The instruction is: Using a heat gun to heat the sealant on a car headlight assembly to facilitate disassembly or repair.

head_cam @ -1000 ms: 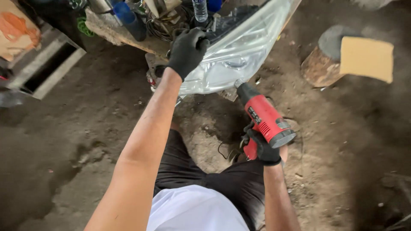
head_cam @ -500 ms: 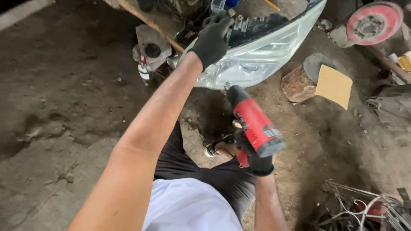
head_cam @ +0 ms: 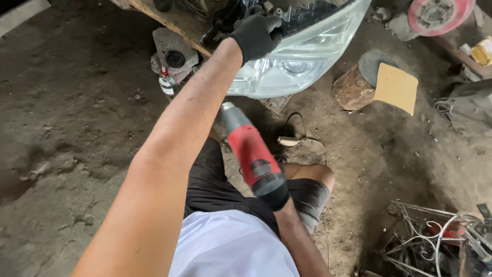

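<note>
Holding: our left hand [head_cam: 256,33], in a black glove, is clamped on the upper back edge of the headlight [head_cam: 302,56], fingers curled over its dark housing.
Right hand: it is mostly hidden behind the heat gun [head_cam: 253,156]; we see the forearm rising to the grip, so we judge it closed round the handle, though the fingers themselves do not show.
Headlight position: it lies at the top of the view, ahead of our knees, resting against a wooden plank [head_cam: 169,20], its clear lens facing down toward us.
Long axis: the headlight runs left to right, rising to the right; the gun's barrel points up and left, its metal nozzle [head_cam: 228,109] aimed at the lens's lower left end.
Key relation: the nozzle sits just below the lens edge, near but apart from it; the left hand is on the lamp, the right well below it.
Nearer arm: the left.
Containers: a small red-and-white can [head_cam: 165,84] stands on the dirt floor [head_cam: 66,133] left of the lamp; we cannot tell its contents.
Around: a stump with a tan board [head_cam: 395,87] lies to the right.
</note>
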